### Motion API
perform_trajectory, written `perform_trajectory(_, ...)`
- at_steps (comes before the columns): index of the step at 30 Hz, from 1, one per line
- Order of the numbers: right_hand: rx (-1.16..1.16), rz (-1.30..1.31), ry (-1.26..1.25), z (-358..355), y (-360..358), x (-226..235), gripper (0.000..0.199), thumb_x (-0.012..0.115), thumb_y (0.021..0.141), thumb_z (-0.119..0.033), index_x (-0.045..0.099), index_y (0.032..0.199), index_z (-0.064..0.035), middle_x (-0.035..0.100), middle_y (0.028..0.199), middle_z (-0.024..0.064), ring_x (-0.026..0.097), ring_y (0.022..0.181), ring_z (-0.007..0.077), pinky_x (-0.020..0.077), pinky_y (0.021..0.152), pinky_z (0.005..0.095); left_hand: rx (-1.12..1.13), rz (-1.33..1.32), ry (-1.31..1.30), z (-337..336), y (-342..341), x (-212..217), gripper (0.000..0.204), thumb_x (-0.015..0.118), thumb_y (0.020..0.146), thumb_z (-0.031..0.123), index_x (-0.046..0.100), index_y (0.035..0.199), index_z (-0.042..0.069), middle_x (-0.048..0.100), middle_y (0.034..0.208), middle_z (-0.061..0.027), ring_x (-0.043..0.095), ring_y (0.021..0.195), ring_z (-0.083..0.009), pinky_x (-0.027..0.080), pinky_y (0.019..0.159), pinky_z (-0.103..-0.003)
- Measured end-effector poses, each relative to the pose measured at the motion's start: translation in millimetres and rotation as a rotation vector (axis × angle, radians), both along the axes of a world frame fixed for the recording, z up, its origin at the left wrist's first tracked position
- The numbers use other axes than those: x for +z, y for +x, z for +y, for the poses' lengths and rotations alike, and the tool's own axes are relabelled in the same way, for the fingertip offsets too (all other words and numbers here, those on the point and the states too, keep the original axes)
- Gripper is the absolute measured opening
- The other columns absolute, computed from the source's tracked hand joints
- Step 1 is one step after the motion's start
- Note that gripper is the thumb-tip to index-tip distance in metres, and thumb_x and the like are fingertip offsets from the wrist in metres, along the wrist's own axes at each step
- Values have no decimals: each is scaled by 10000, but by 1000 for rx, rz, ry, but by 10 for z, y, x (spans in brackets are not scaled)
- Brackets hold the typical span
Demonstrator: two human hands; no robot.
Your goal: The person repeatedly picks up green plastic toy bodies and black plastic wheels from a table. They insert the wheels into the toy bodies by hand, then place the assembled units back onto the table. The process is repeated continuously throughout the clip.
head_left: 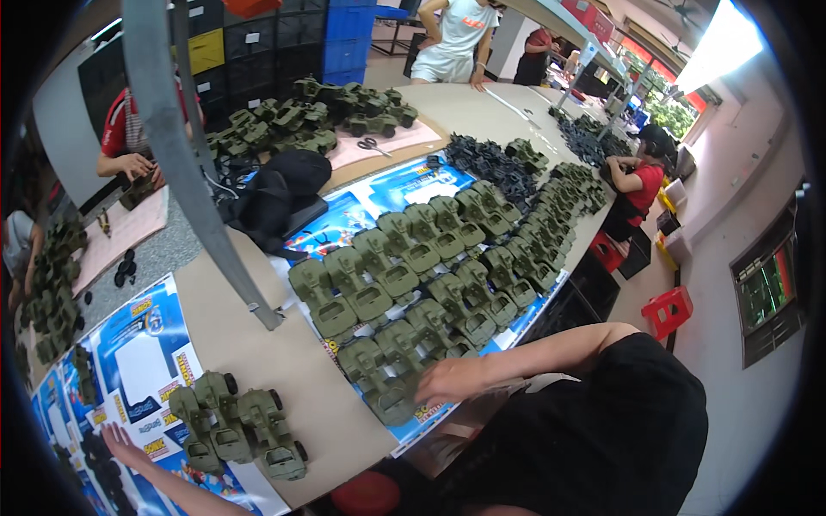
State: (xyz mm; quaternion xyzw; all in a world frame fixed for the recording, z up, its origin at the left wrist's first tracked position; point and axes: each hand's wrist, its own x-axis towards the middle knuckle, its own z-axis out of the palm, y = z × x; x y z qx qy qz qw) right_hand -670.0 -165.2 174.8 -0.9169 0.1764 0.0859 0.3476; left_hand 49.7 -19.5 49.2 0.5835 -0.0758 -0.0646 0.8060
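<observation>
My right hand [452, 380] reaches over the near edge of rows of olive-green toy vehicle bodies [391, 279]. It is at a green body [385, 391] in the nearest row; its fingertips are blurred and partly hidden, so a grip cannot be made out. At the lower left, my left hand [120, 443] has its fingers spread, with nothing visible in it. Close to that hand lie black parts [101, 473] on printed blue sheets. To its right stand several green toy vehicles [274, 434] with black wheels attached.
A slanted metal post [185, 163] rises from the table. Beyond the rows lie a heap of dark parts [490, 168], scissors [374, 147], a black bag [275, 193] and more green vehicles [284, 127]. Co-workers sit at the left and right; a red stool [667, 311] stands at right.
</observation>
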Motion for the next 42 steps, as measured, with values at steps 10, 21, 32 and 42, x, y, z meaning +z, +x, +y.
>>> perform_trajectory(10, -501, 91, 594, 666, -1672, -589, 354, 567, 899, -317, 597, 1158, -77, 641, 1083, 117, 598, 999, 265, 449, 867, 373, -41, -684, 504, -321, -1755, 1199, 264, 577, 902, 182, 621, 1118, 38, 560, 1156, -177, 574, 992, -287, 510, 743, -303)
perform_trajectory(21, -1122, 313, 426, 1143, -3570, -284, 406, 498, 898, -380, 604, 1150, -80, 635, 1089, 152, 596, 1021, 314, 456, 898, 383, -1301, 405, 190, -674, -7053, 1305, 194, 545, 877, 78, 567, 1040, -23, 637, 864, -110, 602, 790, -171, 486, 751, -300)
perform_trajectory(32, -948, -368, -1398, -937, -5605, 2520, 205, 585, 844, -204, 650, 921, -25, 664, 874, 99, 637, 774, 235, 530, 698, 337, -511, -967, 6, -1510, -7554, 3351, 261, 482, 869, 130, 627, 1015, -30, 628, 983, -153, 575, 1001, -247, 461, 856, -354)
perform_trajectory(42, -368, 109, -1414, -1568, -6171, 3824, 217, 559, 864, -238, 628, 938, -46, 645, 887, 87, 615, 799, 232, 501, 733, 344, -1497, -2385, -310, -2385, -9758, 4769, 282, 505, 879, 167, 594, 1082, -8, 606, 1043, -154, 574, 1013, -248, 470, 849, -357)
